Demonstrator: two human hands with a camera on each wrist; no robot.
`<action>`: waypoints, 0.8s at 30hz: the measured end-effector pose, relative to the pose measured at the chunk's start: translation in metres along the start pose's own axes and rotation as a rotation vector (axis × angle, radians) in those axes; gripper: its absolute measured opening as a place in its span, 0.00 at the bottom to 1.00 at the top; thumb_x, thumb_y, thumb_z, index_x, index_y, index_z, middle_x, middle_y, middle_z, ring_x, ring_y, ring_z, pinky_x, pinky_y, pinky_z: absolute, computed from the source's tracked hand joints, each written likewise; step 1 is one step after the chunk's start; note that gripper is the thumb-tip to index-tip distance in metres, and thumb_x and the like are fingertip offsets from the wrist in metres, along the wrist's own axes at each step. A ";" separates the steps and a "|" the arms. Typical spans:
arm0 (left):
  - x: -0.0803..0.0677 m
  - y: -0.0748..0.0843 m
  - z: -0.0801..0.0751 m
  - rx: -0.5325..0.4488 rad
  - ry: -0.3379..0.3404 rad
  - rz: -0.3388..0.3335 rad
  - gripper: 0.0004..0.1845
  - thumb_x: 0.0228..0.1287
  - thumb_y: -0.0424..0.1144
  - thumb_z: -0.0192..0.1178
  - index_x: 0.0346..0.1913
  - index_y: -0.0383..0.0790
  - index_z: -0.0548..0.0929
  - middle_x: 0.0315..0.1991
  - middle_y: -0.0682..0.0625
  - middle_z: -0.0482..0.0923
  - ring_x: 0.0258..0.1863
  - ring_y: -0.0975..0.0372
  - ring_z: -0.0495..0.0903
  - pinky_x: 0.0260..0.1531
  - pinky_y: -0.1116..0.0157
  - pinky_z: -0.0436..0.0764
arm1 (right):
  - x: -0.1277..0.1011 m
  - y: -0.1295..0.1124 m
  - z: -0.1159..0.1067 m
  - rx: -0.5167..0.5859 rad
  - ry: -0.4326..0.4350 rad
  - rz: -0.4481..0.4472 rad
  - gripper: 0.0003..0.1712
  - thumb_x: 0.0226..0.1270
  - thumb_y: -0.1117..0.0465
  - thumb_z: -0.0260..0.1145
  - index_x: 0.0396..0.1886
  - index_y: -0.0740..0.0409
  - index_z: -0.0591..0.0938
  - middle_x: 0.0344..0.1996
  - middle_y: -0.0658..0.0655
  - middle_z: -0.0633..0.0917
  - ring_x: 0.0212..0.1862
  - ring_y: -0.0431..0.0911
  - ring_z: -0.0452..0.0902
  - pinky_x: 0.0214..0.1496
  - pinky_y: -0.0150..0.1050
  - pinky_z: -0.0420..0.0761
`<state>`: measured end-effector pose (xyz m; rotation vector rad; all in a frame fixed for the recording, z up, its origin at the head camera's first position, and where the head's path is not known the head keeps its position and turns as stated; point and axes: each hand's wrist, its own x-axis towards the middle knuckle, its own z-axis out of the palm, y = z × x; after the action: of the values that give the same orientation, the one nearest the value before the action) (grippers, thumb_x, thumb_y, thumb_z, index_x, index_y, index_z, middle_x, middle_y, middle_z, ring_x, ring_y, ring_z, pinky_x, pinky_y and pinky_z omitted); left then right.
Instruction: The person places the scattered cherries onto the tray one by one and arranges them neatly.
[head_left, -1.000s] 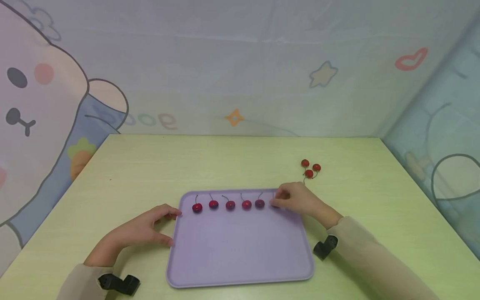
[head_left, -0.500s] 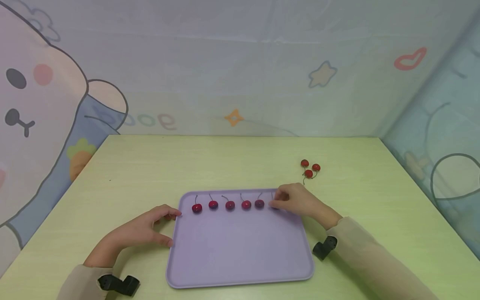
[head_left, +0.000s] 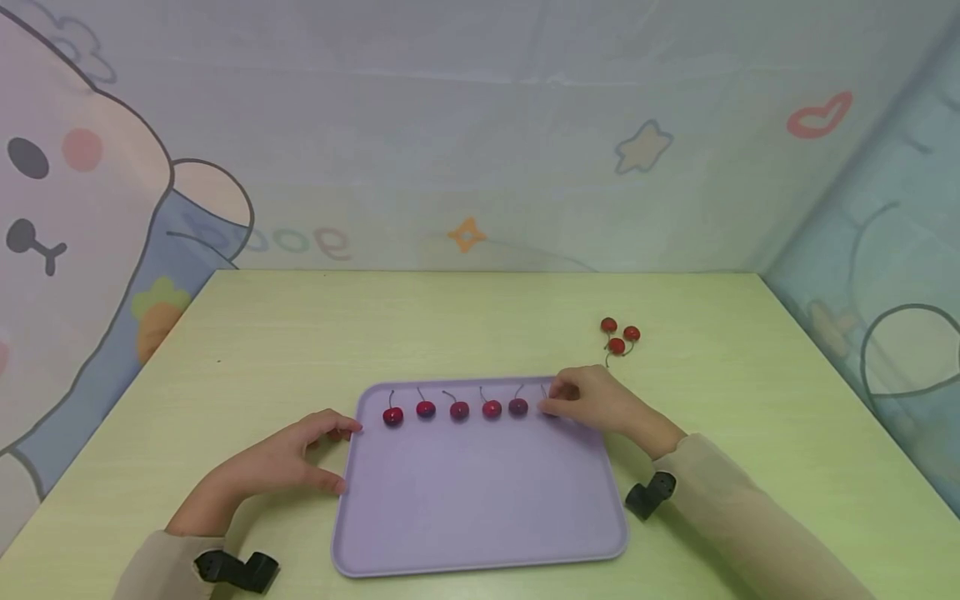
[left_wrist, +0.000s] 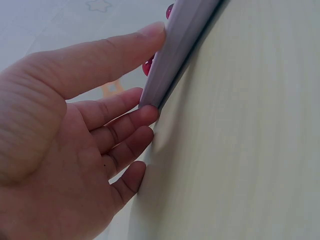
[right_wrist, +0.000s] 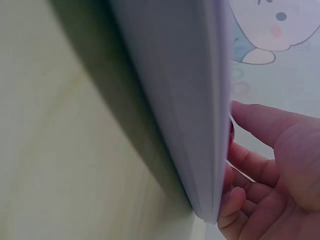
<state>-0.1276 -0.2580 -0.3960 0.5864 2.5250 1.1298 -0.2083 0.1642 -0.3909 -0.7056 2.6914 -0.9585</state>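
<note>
On the lilac tray (head_left: 480, 492), several dark red cherries with stems lie in a row along the far edge; the leftmost cherry (head_left: 393, 417) is near the far left corner. At the right end of that row my right hand (head_left: 592, 398) pinches another cherry (right_wrist: 231, 132) between thumb and fingers, mostly hidden in the head view. My left hand (head_left: 281, 457) rests against the tray's left edge, thumb and fingers spread apart. In the left wrist view, the left fingertips (left_wrist: 149, 114) are right at the tray's rim.
Beyond the tray's far right corner, three red cherries (head_left: 617, 346) lie grouped on the pale yellow-green table (head_left: 420, 325). A printed cloth backdrop (head_left: 525, 125) stands behind the table. Each wrist wears a small black camera (head_left: 651, 495).
</note>
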 end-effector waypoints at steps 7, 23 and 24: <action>0.000 -0.001 0.000 -0.014 -0.003 0.013 0.35 0.45 0.48 0.75 0.58 0.42 0.74 0.55 0.47 0.71 0.56 0.53 0.65 0.58 0.68 0.66 | -0.002 -0.002 -0.004 -0.005 0.014 0.012 0.09 0.62 0.54 0.69 0.31 0.55 0.83 0.27 0.47 0.83 0.32 0.41 0.73 0.35 0.35 0.74; -0.001 -0.001 0.000 0.014 0.000 0.013 0.35 0.46 0.49 0.75 0.58 0.42 0.74 0.56 0.48 0.71 0.56 0.53 0.66 0.59 0.64 0.66 | -0.003 0.009 -0.045 -0.019 0.105 0.007 0.12 0.66 0.53 0.66 0.41 0.57 0.84 0.36 0.51 0.84 0.37 0.44 0.76 0.40 0.39 0.76; -0.001 -0.001 0.000 0.014 0.000 0.017 0.35 0.46 0.48 0.75 0.58 0.42 0.74 0.56 0.47 0.71 0.56 0.53 0.66 0.59 0.63 0.66 | -0.003 0.010 -0.051 -0.009 0.113 0.013 0.13 0.66 0.53 0.66 0.42 0.56 0.84 0.36 0.52 0.84 0.37 0.45 0.76 0.39 0.40 0.76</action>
<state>-0.1274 -0.2588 -0.3963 0.6132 2.5339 1.1190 -0.2265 0.2004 -0.3585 -0.6532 2.7951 -1.0127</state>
